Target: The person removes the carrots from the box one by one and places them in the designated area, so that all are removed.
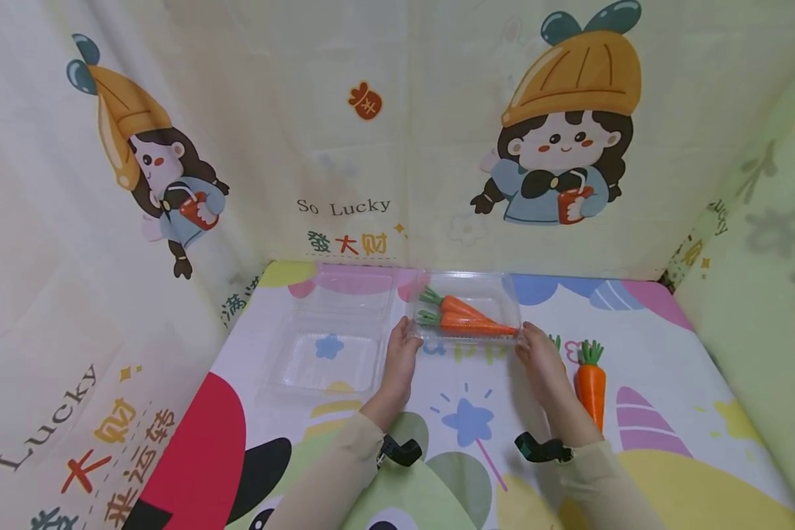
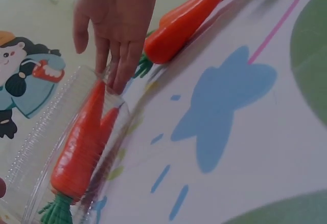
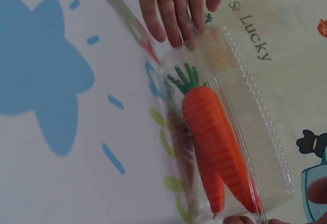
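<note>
Two orange carrots with green tops, one carrot (image 1: 480, 324) in front of the other carrot (image 1: 462, 305), lie in a clear plastic box (image 1: 506, 288) near the table's back edge. My left hand (image 1: 400, 368) touches its left end, by the green tops. At its right end, by the carrot tips, is my right hand (image 1: 545, 364). In the right wrist view the left hand (image 3: 179, 4) has straight fingers, thumb apart from the box. The left wrist view shows the right hand (image 2: 120, 24) likewise, fingertips against the box end. Whether the box rests on the table I cannot tell.
An open clear box (image 1: 379, 361) with its lid folded back lies to the left. Right of my right hand lies a loose carrot (image 1: 591, 386); another beside it is mostly hidden by the hand. A patterned cloth wall (image 1: 437, 147) rises behind the table.
</note>
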The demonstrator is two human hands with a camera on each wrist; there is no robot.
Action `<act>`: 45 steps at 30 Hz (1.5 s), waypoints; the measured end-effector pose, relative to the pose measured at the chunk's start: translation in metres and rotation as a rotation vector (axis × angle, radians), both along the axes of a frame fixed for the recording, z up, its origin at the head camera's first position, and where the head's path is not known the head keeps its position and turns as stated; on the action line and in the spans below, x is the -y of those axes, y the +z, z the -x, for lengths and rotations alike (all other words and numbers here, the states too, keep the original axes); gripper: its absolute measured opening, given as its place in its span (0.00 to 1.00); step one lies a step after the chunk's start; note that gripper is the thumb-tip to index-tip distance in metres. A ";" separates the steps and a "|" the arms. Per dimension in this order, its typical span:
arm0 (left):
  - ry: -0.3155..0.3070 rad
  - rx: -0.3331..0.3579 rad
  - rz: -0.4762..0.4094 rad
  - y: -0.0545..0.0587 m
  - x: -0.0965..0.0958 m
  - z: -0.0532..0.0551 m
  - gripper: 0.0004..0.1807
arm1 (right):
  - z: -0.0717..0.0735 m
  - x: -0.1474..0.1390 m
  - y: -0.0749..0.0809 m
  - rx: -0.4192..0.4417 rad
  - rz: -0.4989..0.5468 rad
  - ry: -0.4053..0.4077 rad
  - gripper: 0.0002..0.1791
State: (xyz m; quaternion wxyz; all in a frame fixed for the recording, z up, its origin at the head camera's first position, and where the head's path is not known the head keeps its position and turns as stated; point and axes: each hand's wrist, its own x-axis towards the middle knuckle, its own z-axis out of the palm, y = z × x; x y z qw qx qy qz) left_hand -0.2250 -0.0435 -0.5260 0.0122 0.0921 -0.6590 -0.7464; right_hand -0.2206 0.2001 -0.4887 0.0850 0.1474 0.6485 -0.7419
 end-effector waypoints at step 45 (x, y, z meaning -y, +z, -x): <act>-0.075 -0.140 0.260 -0.014 0.016 -0.034 0.51 | -0.037 -0.012 -0.019 0.011 -0.322 0.076 0.23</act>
